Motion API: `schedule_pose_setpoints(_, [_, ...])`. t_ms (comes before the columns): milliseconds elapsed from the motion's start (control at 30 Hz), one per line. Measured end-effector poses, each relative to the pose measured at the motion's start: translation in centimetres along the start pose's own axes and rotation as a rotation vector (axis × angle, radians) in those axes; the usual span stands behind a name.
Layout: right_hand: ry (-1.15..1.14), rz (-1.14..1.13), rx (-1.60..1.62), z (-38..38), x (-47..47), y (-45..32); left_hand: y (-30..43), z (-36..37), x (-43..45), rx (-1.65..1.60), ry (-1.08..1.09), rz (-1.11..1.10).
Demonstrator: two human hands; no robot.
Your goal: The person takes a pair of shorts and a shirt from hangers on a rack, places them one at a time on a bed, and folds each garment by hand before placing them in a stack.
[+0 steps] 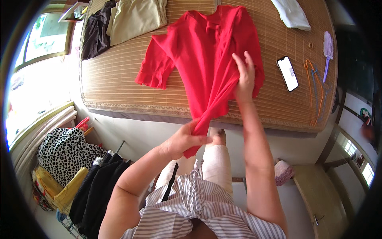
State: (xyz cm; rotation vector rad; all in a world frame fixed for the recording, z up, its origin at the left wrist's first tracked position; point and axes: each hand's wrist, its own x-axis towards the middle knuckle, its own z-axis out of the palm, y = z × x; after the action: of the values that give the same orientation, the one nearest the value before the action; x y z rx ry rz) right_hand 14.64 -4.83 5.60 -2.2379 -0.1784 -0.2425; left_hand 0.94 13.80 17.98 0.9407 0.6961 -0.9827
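Note:
A red long-sleeved blouse (197,56) lies spread on a bamboo sleeping mat (119,77), its neckline towards the far side. One sleeve (156,62) is bent out to the left. Bunched between the fingers and thumb of my left hand (186,139) is the blouse's lower end, pulled past the mat's near edge and twisted into a narrow gather. My right hand (246,79), slightly blurred, rests at the blouse's right side with its fingers apart. Folds run diagonally from near my right hand down to my left.
Dark folded clothing (100,33) and beige trousers (138,21) lie far left; white cloth (292,15) lies far right. A phone (288,73) with a lit screen, orange and blue hangers (316,89) and a purple duster (327,50) are at right. Hung clothes (68,152) stand lower left.

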Motion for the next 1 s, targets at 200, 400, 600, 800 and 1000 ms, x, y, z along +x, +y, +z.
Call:
schedule_pose_setpoints(200, [-0.432,0.042,0.060,-3.3,2.5,3.5,0.0,-5.1,0.9,0.222,0.046,0.049])
schedule_pose_setpoints(400, [-0.934,0.858,0.730,-6.8,2.4,0.7,5.6,-10.1,6.0,-0.483,0.133,0.408])
schedule_pose_setpoints(600, [-1.130,0.624,0.647,-7.8,5.8,3.0,9.7,-13.6,9.8,0.290,0.776,0.436])
schedule_pose_setpoints(800, [-0.180,-0.152,-0.255,-4.3,9.3,4.4,14.0,-12.5,13.4,0.564,1.237,0.878])
schedule_pose_setpoints(1000, [-0.469,-0.339,-0.166,-2.1,4.7,3.1,7.9,-2.2,16.2,1.204,1.060,1.084])
